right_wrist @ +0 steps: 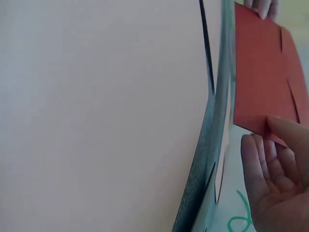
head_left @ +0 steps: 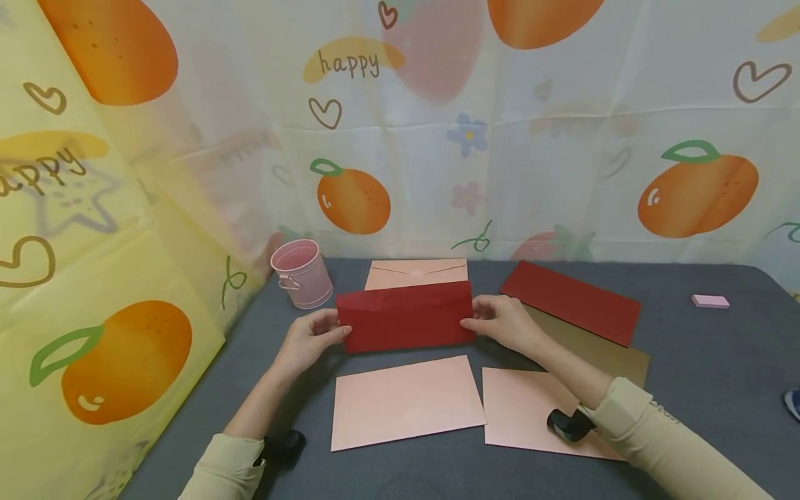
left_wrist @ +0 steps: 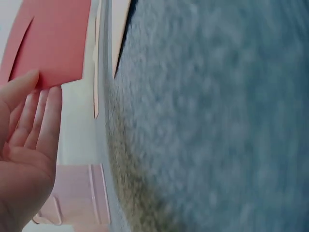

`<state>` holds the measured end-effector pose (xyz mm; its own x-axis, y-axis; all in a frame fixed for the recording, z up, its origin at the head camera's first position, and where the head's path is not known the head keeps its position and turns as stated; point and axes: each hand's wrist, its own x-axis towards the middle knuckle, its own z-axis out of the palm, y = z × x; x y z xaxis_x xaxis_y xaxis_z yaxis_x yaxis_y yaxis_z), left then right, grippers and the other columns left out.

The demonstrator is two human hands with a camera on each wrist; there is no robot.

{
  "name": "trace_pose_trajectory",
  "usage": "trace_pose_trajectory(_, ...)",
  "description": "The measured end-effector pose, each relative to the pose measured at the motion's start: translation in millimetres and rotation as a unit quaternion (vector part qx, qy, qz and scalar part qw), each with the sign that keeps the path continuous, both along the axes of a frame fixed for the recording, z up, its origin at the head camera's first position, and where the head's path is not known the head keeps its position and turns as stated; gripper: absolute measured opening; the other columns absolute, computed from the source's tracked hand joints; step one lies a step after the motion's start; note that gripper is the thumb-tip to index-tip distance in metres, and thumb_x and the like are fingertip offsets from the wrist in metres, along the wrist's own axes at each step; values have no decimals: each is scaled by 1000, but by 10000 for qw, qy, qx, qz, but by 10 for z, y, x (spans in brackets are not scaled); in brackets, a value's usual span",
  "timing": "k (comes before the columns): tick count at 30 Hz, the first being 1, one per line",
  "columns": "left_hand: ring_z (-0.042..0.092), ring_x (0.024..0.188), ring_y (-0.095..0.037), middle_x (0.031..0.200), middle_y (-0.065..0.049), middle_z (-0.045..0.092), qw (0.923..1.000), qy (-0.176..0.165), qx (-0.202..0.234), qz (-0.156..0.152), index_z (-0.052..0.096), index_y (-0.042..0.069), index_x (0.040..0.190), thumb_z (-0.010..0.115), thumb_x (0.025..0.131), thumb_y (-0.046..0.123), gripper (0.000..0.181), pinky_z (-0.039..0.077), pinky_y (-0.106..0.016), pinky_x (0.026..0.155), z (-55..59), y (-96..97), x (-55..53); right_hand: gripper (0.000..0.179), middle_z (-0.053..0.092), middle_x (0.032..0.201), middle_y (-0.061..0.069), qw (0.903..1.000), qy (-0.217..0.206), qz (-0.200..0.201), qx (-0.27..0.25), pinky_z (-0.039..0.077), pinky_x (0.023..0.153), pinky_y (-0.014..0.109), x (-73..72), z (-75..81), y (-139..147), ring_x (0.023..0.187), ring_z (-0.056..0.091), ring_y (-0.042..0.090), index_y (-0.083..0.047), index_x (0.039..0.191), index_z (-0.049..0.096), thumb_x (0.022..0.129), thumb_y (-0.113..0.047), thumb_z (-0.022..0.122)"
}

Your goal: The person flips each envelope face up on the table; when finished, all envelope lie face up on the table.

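A red envelope (head_left: 406,318) is held up off the table between both hands, its long side running left to right. My left hand (head_left: 312,338) pinches its left end between thumb and fingers, and my right hand (head_left: 503,321) pinches the right end the same way. In the left wrist view, the left thumb lies on the near face of the red envelope (left_wrist: 60,43), fingers behind it. A flap line crosses the red envelope (right_wrist: 263,72) in the right wrist view. Behind it a pink envelope (head_left: 415,272) lies partly hidden.
Two pink envelopes lie in front, one at centre (head_left: 406,404) and one at right (head_left: 519,410) under the right forearm. Another red envelope (head_left: 575,302) overlaps a brown envelope (head_left: 584,340). A pink bucket (head_left: 303,274) stands back left; a small pink block (head_left: 710,301) lies far right.
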<state>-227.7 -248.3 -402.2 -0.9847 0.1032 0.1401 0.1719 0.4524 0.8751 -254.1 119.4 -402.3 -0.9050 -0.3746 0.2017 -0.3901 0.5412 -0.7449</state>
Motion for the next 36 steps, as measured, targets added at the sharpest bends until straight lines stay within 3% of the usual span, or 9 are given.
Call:
trace_pose_trajectory(6, 69, 92, -23, 104, -15, 66, 9987, -103, 45, 497, 60, 1, 129, 76, 84, 8, 48, 55, -23, 73, -29, 50, -44, 40, 64, 88, 7, 9946, -847, -297, -524, 56, 68, 30, 15, -18, -26, 72, 66, 16, 3, 117, 61, 85, -16, 77)
trace_pose_trajectory(16, 68, 97, -25, 107, -12, 67, 9948, -177, -471, 889, 61, 8, 130, 76, 85, 11, 47, 51, -22, 71, -62, 104, -81, 64, 69, 87, 5, 9929, -1072, -434, -286, 56, 69, 30, -18, -64, -79, 71, 70, 15, 4, 138, 46, 85, -15, 76)
trace_pose_trajectory(21, 68, 99, -27, 112, -15, 68, 9937, -119, -809, 763, 63, 4, 127, 75, 85, 8, 44, 53, -24, 74, -73, 120, -75, 66, 68, 84, 5, 9915, -1264, -306, -89, 57, 67, 29, -26, -68, -102, 70, 70, 15, 9, 138, 44, 84, -12, 76)
trace_pose_trajectory(28, 66, 104, -30, 116, -18, 67, 9918, -157, -1180, 462, 61, -1, 128, 72, 86, 5, 43, 54, -40, 85, -80, 142, -79, 67, 64, 77, 2, 9916, -1215, -214, 390, 55, 61, 25, -51, -90, -138, 60, 67, 12, 12, 138, 43, 85, -14, 76)
trace_pose_trajectory(36, 65, 103, -29, 113, -16, 68, 9882, -245, -1492, 246, 64, -1, 124, 74, 85, 6, 40, 55, -38, 82, -111, 149, -87, 68, 60, 69, 1, 9909, -1042, -158, 841, 43, 53, 25, -64, -87, -176, 53, 62, 12, 13, 137, 43, 85, -18, 75)
